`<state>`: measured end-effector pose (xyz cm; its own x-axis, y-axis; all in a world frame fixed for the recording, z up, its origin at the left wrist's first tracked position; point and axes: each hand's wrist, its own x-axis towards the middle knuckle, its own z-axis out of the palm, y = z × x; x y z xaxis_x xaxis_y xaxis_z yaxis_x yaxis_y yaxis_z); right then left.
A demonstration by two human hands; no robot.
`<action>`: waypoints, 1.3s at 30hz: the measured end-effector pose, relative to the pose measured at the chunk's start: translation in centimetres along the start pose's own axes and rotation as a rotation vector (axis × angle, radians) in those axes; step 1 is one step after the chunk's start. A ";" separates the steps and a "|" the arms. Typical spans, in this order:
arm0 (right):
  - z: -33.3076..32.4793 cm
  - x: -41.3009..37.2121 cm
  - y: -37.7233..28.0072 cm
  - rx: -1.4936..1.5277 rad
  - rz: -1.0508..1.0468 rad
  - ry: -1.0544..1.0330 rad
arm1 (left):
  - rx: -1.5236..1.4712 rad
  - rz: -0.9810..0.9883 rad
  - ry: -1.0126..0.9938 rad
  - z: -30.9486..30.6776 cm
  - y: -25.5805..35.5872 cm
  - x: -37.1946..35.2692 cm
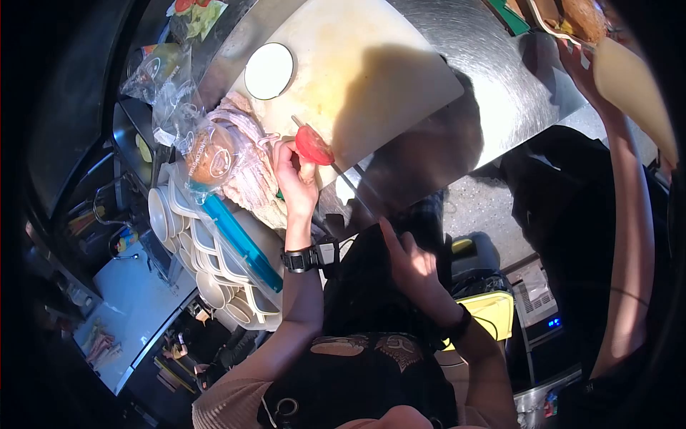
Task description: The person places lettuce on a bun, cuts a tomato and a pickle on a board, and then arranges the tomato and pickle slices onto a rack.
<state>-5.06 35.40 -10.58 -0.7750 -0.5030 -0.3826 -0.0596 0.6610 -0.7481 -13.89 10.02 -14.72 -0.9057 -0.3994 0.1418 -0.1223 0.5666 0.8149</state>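
My left hand has its fingers closed round a red tomato piece near the front edge of the pale cutting board. A long thin knife runs from the tomato down to my right hand, its tip showing past the tomato. My right fingers are wrapped round the handle end, the index finger stretched along it. On the board's left part lies a round white disc.
Left of the board are a crumpled cloth and bread in a plastic bag. Stacked white containers stand below. At the right, another person's arm reaches toward a tray with a bun. A yellow container is lower right.
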 end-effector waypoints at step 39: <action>-3.6 9.2 -6.0 -0.184 0.089 0.310 | 0.013 0.077 0.127 0.6 -1.6 -0.4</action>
<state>-14.12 28.87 -7.67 -0.9343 -0.2648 -0.2387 -0.0732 0.7978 -0.5985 -13.55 9.70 -16.41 -0.8539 -0.4424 0.2742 -0.0606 0.6077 0.7918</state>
